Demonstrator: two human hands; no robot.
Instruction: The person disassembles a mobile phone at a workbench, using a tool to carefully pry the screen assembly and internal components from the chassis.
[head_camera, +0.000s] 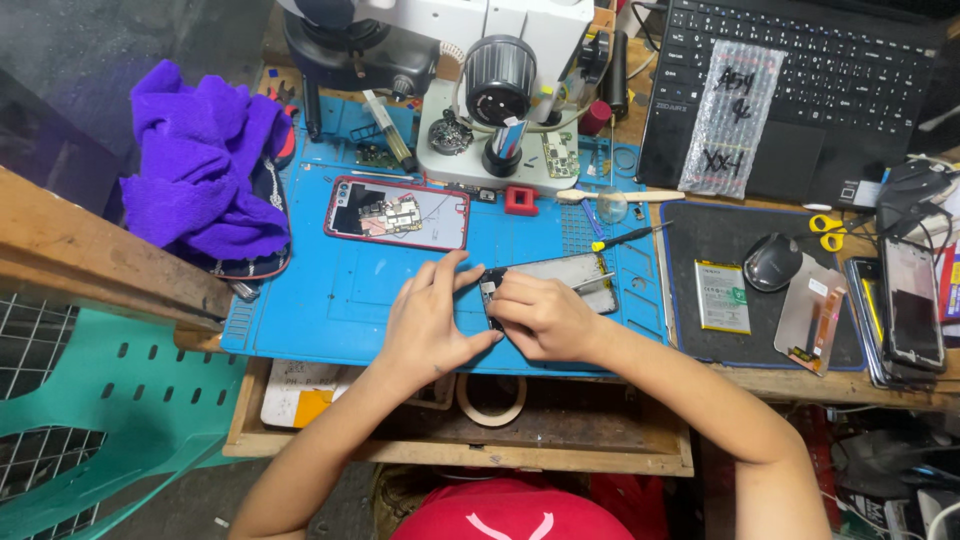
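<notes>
Blue work mat (340, 290) lies under both hands, a purple cloth (200, 165) well left of them. Opened phone (560, 275) sits between the hands: left hand (430, 320) and right hand (540, 315) close together, fingers pinching its left end. Red-framed phone (397, 212) lies just beyond the left hand.

Purple cloth (205, 160), microscope (500, 80) — laptop (800, 70), battery (722, 296)
</notes>
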